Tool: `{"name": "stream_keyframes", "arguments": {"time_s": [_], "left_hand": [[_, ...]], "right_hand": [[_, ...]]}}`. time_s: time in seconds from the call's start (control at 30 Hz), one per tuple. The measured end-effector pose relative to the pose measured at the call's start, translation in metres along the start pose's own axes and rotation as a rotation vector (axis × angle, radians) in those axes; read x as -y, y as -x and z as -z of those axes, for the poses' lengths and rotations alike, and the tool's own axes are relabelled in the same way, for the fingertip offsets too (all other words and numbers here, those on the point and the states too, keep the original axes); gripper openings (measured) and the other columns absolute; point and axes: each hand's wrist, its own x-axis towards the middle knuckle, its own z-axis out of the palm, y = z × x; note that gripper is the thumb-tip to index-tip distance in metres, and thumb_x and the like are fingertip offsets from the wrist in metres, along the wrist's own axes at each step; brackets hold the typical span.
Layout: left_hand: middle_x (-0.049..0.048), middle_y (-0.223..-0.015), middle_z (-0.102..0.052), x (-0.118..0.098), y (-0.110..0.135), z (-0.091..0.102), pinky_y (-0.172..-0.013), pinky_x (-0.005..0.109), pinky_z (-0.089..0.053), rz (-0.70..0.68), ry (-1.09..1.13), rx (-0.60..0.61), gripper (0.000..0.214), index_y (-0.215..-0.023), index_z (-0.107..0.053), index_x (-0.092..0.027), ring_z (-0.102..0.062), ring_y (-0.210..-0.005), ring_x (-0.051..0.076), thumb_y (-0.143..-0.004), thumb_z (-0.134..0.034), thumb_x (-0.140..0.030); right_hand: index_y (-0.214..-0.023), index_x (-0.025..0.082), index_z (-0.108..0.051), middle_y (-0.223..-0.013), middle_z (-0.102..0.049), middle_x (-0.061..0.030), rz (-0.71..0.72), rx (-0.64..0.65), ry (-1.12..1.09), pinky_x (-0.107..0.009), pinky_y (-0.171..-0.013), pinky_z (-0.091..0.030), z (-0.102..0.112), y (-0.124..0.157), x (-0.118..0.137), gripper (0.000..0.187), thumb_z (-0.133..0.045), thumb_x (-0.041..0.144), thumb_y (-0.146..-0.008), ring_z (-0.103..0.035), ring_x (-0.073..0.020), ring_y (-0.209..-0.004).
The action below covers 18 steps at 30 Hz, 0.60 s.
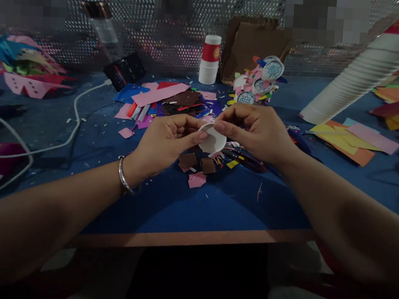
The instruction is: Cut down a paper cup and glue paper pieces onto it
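Both my hands meet over the middle of the blue table (168,206), pinching one small white round paper piece (213,141), which looks like a cut paper-cup bottom. My left hand (166,140) grips its left edge with thumb and fingers closed; a metal bangle sits on that wrist. My right hand (255,128) pinches its upper right edge. Just below lie brown paper scraps (193,162) and a pink scrap (196,180).
Coloured paper sheets (165,99) lie behind my hands. A stack of red-and-white paper cups (210,59) and a brown paper bag (252,46) stand at the back. A long cup stack (355,74) leans at right over orange sheets (357,142). A white cable (74,113) runs at left.
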Motion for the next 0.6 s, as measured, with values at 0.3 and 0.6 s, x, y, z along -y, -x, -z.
{"name": "stream_keyframes", "arguments": {"time_s": [0.3, 0.6], "left_hand": [[0.0072, -0.107, -0.083, 0.0013, -0.0001, 0.0009, -0.08, 0.032, -0.067, 0.193, 0.187, 0.054, 0.051, -0.114, -0.077, -0.018, -0.08, -0.093, 0.02, -0.072, -0.104, -0.031], [0.0068, -0.109, -0.084, -0.002, -0.004, 0.003, -0.081, 0.027, -0.069, 0.277, 0.307, 0.012, 0.033, -0.106, -0.082, -0.016, -0.078, -0.088, 0.015, -0.077, -0.097, -0.013]], "right_hand": [[-0.095, 0.019, -0.08, -0.088, -0.079, -0.005, -0.112, 0.035, -0.15, -0.031, -0.067, -0.05, -0.004, -0.0002, -0.006, 0.049, -0.088, 0.067, -0.087, -0.065, -0.0169, -0.077], [-0.097, 0.02, -0.081, -0.087, -0.078, -0.0032, -0.133, -0.016, -0.177, -0.03, -0.062, -0.049, -0.0024, -0.0003, -0.0059, 0.038, -0.085, 0.058, -0.092, -0.064, -0.0152, -0.072]]}}
